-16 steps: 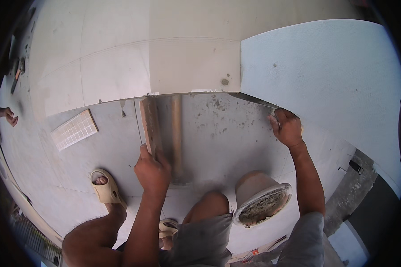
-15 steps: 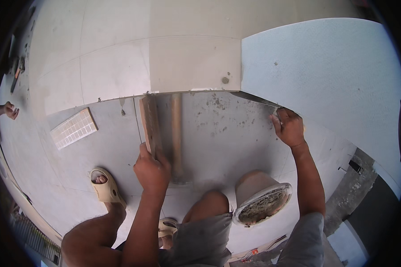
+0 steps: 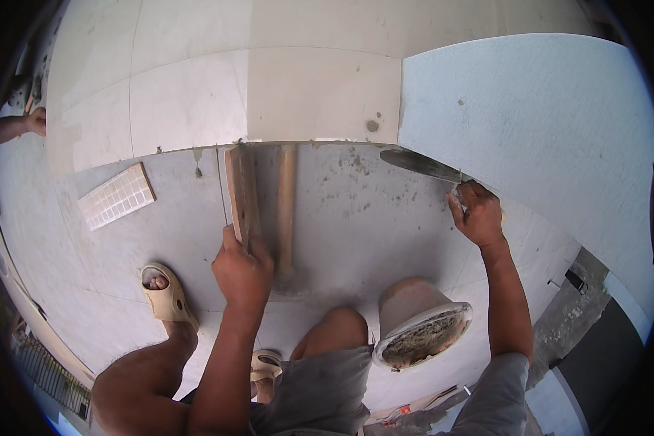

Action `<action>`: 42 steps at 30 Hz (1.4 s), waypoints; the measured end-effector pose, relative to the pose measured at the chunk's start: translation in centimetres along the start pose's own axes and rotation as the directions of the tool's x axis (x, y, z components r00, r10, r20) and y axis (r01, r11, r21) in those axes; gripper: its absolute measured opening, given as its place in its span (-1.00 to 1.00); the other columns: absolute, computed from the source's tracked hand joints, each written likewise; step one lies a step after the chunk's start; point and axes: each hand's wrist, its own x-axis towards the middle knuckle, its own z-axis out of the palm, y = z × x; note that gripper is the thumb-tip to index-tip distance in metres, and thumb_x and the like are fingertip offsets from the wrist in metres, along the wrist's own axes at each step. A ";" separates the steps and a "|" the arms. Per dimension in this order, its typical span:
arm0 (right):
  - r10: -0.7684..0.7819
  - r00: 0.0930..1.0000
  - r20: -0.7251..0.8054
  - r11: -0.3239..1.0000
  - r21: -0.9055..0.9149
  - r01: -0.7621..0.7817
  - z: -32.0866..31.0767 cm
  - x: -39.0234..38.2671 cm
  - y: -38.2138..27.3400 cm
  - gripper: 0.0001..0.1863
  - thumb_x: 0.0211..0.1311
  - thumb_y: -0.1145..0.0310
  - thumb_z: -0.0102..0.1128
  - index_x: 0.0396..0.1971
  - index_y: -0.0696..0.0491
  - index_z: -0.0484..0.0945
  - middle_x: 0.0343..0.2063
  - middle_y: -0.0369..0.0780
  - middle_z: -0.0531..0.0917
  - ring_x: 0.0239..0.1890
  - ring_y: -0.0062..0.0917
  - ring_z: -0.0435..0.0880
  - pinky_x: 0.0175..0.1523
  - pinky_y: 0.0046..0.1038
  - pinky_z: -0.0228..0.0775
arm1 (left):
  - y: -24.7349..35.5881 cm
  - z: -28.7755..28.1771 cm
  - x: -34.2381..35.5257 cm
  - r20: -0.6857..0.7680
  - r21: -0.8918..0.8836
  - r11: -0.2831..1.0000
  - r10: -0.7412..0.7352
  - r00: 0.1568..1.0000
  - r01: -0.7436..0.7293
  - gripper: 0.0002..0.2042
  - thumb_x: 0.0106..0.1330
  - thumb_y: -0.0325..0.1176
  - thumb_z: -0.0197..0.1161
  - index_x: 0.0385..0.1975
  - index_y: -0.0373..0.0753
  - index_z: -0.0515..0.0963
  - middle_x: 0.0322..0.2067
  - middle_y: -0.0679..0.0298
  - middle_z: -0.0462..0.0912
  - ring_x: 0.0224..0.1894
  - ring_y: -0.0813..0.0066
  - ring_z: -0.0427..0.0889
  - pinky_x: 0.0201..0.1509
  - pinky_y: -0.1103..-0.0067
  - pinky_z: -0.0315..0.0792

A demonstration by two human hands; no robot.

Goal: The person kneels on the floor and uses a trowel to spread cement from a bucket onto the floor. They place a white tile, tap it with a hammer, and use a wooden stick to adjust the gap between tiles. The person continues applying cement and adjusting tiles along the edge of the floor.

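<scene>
My left hand (image 3: 242,272) is closed around the lower end of a flat wooden batten (image 3: 245,196). The batten's far end reaches the foot of the beige tiled face (image 3: 320,94). Beside it lies a round wooden handle (image 3: 287,207), its near end dim in shadow. In my right hand (image 3: 481,218) is a trowel, gripped by its handle. The dark trowel blade (image 3: 421,163) points left, along the lower edge of the pale blue panel (image 3: 523,109), close to the corner with the tiles.
A tapered bucket (image 3: 414,301) of grey mortar (image 3: 425,341) tilts by my knee. Left on the grey floor lies a grid-patterned tile piece (image 3: 116,196). My sandalled foot (image 3: 166,291) stands below it. Another person's hand (image 3: 36,121) shows at far left. Mortar crumbs (image 3: 356,174) dot the floor.
The trowel blade has turned, so more of its flat face shows. The other person's hand has moved up and right. My left hand keeps its hold on the batten; the view has shifted slightly.
</scene>
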 end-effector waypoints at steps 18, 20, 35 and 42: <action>0.362 0.931 0.043 0.879 0.317 -0.356 -8.1 -5.7 -2.8 -0.85 0.26 0.45 0.19 -0.43 0.19 0.45 -0.52 -0.11 0.53 -0.51 -0.34 0.50 -0.33 -0.44 0.34 | -0.4 0.0 -0.1 0.004 0.076 0.996 0.043 0.999 -0.043 -0.86 0.18 -0.45 0.20 -0.34 -0.34 0.42 -0.59 -0.02 0.59 -0.56 -0.07 0.61 -0.49 0.25 0.48; 0.402 0.916 0.003 0.860 0.341 -0.379 -8.5 -7.8 -4.1 -0.84 0.24 0.45 0.22 -0.45 0.19 0.45 -0.57 -0.13 0.50 -0.60 -0.36 0.43 -0.44 -0.42 0.27 | -0.4 0.2 -0.2 0.024 0.075 0.996 0.045 0.999 -0.047 -0.85 0.19 -0.44 0.20 -0.32 -0.34 0.42 -0.58 -0.04 0.59 -0.54 -0.07 0.62 -0.47 0.24 0.49; 0.929 0.351 0.116 0.165 0.721 -0.673 -14.9 -32.7 -19.1 -0.76 0.44 0.29 0.03 -0.42 0.11 0.40 -0.61 -0.40 0.38 -0.62 -0.78 0.23 -0.51 -0.65 0.10 | -0.2 -0.1 0.7 0.047 0.091 0.993 0.070 0.996 -0.074 -0.75 0.21 -0.32 0.13 -0.23 -0.38 0.44 -0.41 -0.20 0.64 -0.29 -0.20 0.65 -0.14 0.13 0.51; 0.947 0.187 0.261 -0.107 0.806 -0.582 -12.1 -39.0 -27.6 -0.77 0.44 0.26 0.04 -0.39 0.08 0.40 -0.62 -0.42 0.36 -0.61 -0.82 0.25 -0.55 -0.70 0.12 | 0.7 -0.9 -0.1 0.031 0.104 0.990 0.090 0.996 -0.092 -0.80 0.18 -0.37 0.11 -0.27 -0.35 0.42 -0.32 -0.18 0.65 -0.21 -0.18 0.65 -0.11 0.13 0.51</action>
